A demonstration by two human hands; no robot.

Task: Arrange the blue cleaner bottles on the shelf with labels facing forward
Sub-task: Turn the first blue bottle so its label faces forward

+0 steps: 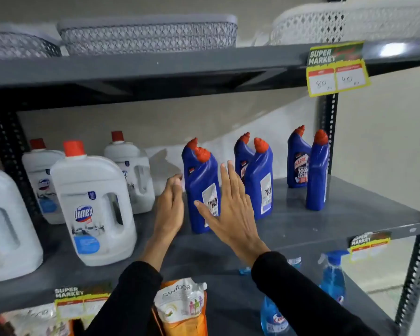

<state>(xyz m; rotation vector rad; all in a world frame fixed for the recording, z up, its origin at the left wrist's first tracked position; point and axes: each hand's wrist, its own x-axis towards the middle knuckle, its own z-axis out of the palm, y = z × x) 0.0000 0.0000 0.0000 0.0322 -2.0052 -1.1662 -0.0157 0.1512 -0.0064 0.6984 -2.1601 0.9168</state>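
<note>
Grey shelf point(337, 209): both hands spread, empty; right hand point(228, 209) partly hides nearest blue bottle point(201, 190); left hand point(170, 207) beside it.

A single wide-angle head camera looks forward and slightly down from close in front of the grey shelf point(325, 204) — near enough that both sleeved forearms rise from the lower edge — facing the back wall squarely, with the rack's tiers bowing at the edges.
</note>
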